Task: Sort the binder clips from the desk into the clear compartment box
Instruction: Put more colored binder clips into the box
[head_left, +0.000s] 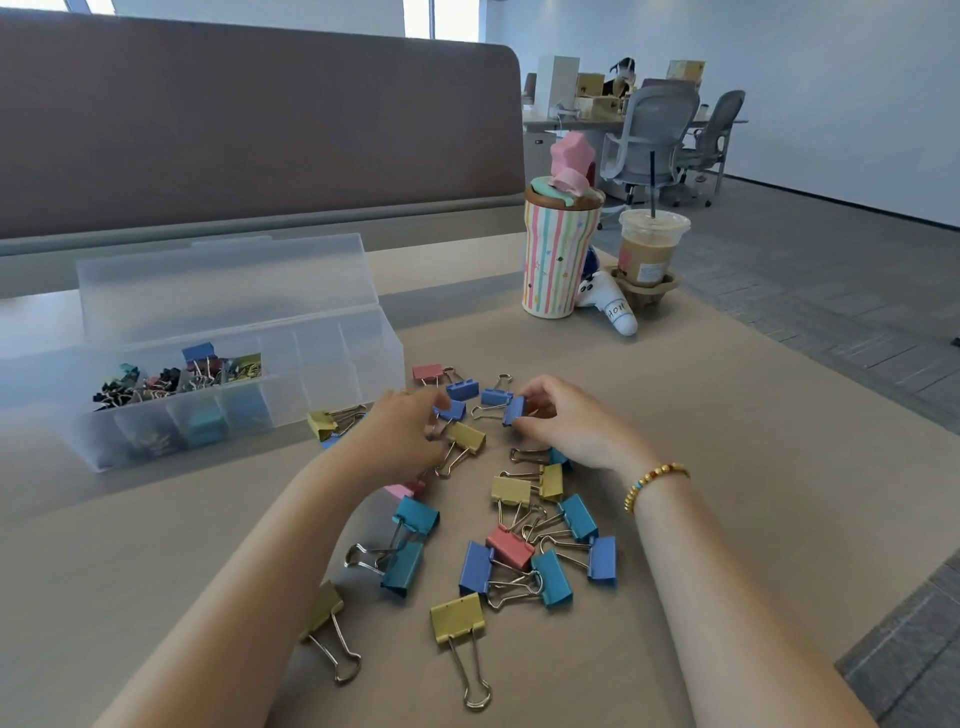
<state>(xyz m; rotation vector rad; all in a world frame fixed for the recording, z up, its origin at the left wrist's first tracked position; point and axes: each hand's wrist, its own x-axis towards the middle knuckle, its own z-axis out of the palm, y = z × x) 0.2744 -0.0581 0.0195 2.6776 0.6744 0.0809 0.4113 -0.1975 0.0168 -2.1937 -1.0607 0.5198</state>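
Pinching a blue clip (514, 409), your right hand (566, 421) sat right of the clear box (332, 374); left hand (402, 431), nearer it, gripped another blue clip (451, 410) on the desk (727, 467).

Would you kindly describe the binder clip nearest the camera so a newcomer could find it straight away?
Start at the clear box on the desk's left, then follow the scattered clips towards the person's arms. The nearest one is a yellow clip between the forearms, lying alone with its long wire handles pointing towards the camera.
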